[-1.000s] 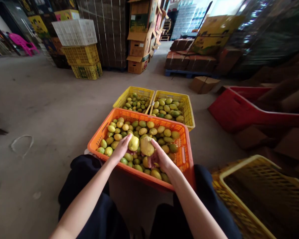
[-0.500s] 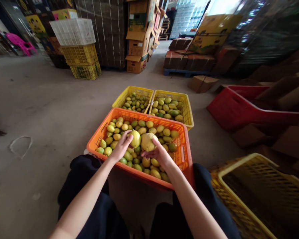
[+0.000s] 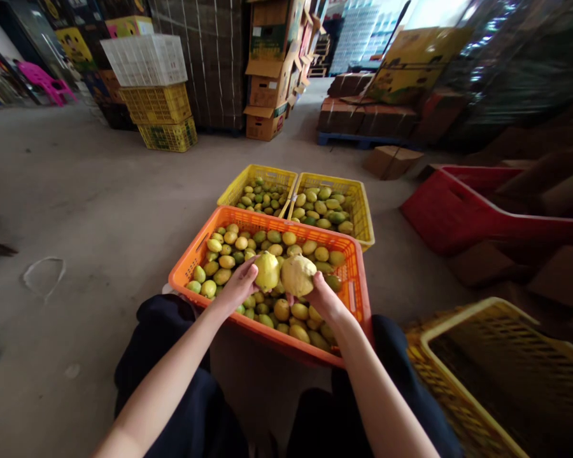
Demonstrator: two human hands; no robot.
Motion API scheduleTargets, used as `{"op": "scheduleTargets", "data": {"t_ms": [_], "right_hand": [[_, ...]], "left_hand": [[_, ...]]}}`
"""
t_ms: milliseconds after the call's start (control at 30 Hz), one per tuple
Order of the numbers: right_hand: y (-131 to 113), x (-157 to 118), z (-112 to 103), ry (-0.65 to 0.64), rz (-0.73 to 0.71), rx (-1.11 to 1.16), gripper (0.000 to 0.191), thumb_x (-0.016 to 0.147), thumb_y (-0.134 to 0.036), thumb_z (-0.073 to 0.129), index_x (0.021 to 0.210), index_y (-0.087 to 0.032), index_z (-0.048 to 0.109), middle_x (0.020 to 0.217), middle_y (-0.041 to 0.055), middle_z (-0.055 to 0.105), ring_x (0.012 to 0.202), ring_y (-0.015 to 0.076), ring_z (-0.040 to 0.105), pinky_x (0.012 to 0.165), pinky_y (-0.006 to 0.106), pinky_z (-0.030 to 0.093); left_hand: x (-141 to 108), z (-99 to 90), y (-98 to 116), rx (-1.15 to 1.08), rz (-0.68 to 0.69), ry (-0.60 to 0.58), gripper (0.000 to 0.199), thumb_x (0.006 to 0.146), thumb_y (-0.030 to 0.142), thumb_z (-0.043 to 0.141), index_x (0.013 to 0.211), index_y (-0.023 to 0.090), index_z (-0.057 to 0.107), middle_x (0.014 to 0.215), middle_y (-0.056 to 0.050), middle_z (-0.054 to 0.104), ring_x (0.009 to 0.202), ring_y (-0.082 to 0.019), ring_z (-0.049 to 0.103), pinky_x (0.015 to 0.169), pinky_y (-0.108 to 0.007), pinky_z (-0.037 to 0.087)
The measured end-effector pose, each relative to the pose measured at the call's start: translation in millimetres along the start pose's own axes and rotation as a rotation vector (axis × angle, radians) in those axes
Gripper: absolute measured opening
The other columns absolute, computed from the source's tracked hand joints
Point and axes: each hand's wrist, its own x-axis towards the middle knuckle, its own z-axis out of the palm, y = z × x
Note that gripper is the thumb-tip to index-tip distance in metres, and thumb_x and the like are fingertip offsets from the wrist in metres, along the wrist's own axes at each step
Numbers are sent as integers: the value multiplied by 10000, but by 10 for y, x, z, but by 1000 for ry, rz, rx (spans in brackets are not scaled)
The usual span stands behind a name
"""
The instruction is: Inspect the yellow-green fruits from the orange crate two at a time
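Observation:
Above an orange crate [image 3: 198, 243] full of yellow and green fruits, my left hand [image 3: 239, 287] grips a yellow-green fruit [image 3: 267, 271] from its left side. My right hand [image 3: 322, 298] holds a larger pale yellow fruit [image 3: 298, 276] from the right, with some fingers hidden beneath it. The two held fruits are side by side, nearly touching. Behind the orange crate are a left yellow crate [image 3: 229, 189] of small greenish fruits and a right yellow crate [image 3: 365, 213] of larger yellow ones.
A red bin [image 3: 434, 207] holding cardboard stands at the right, and a yellow crate [image 3: 458, 381] lies near my right knee. Stacked crates [image 3: 157, 105], cardboard boxes [image 3: 265, 95] and a loaded blue pallet [image 3: 346, 138] stand farther back. A strap loop [image 3: 42, 277] lies on the floor at left.
Both hands have shifted slightly right with their fruits. The fruits have turned a little in the fingers, and the view has moved slightly.

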Motion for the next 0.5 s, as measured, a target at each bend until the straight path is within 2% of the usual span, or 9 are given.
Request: {"op": "scheduleTargets", "data": {"t_ms": [133,267,500], "right_hand": [[11,-12,39,-12,-38,-88,717,641,-849,395,727,-173,616,588,65,573,670,223,607,472,264,405],[46,-36,23,-52,-33,-117,750,629,-866,380,740,-161,612,598,73,576,659,224,600,488,280,421],[111,-23,-41,-44,2,-30,700,632,-819,462,839,-179,654,690,121,628,679,269,613,482,330,440]], "left_hand": [[-45,36,23,65,22,17,712,725,757,441,1156,212,594,1096,-123,644,897,-233,628,666,-342,533],[-68,42,35,87,46,30,702,760,753,381,1159,214,590,1111,-123,638,912,-237,620,634,-322,527],[-69,48,36,36,34,-12,715,734,751,437,1215,234,551,1177,-123,605,983,-240,598,631,-288,526]]}}
